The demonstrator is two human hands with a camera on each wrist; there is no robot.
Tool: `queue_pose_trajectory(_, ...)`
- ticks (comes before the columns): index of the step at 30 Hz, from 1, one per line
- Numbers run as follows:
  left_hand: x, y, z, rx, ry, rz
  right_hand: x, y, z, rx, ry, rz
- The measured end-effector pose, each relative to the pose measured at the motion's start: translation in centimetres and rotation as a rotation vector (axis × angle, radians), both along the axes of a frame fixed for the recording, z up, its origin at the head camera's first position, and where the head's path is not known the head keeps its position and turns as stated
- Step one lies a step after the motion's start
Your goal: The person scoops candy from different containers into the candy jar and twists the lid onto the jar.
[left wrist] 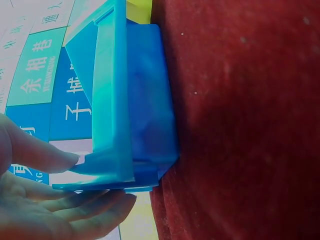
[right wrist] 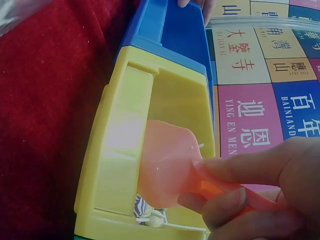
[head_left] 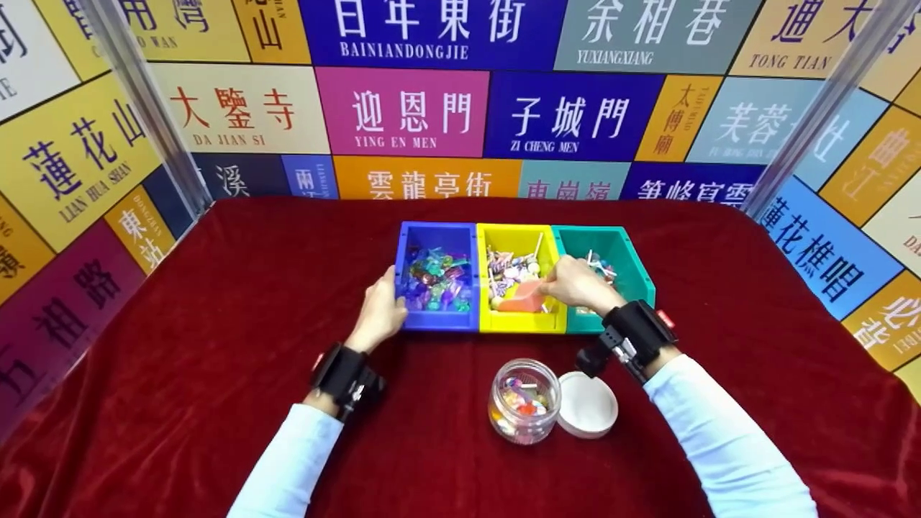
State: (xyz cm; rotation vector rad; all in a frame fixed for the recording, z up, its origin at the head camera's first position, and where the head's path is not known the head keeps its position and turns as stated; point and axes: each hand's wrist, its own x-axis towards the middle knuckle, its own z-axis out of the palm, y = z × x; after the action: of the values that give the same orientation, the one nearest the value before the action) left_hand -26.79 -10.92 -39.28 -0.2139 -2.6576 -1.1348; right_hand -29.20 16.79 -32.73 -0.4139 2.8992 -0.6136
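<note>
In the head view, the left hand [head_left: 381,309] grips the blue bin [head_left: 437,321], likely to steady the row with the yellow bin [head_left: 522,326] and green bin [head_left: 642,282]. The right hand [head_left: 581,285] holds the pink scoop [head_left: 525,296] in the yellow bin among lollipops [head_left: 512,270]. An uncovered jar [head_left: 508,429] stands on the desk [head_left: 252,388], its lid [head_left: 588,405] just beside it, both seemingly within easy reach.

In the left wrist view, thumb and fingers straddle the blue bin's corner.

In the right wrist view, the grip is closed around the scoop's handle, presumably for tilting control.
</note>
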Motion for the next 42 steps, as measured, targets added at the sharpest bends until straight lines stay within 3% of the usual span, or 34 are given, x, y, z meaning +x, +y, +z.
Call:
queue_pose_trajectory(4,0.0,0.0,0.0,-0.003,-0.021,0.003,0.1,-0.3,0.0,0.006,-0.004,-0.023)
queue_pose_trajectory(9,-0.2,-0.1,0.0,0.009,-0.058,0.006,0.2,-0.5,0.1,0.056,0.078,-0.012)
queue_pose_trajectory(15,-0.2,-0.1,-0.1,0.016,-0.063,0.004,0.1,-0.6,0.1,0.108,0.105,-0.093)
queue_pose_trajectory(22,-0.1,0.0,0.0,0.015,-0.079,0.004,-0.4,-0.9,-0.7,0.083,0.106,-0.100)
queue_pose_trajectory(30,0.0,-0.1,0.0,-0.006,-0.019,0.007,-0.8,-1.8,-2.0,0.070,0.213,-0.107)
queue_pose_trajectory(34,0.1,-0.1,-0.1,-0.010,-0.029,-0.001,-1.0,-2.4,-3.0,0.027,0.245,-0.105)
queue_pose_trajectory(42,0.0,-0.1,-0.2,0.002,-0.048,0.000,-1.3,-3.0,-3.7,-0.017,0.182,-0.111)
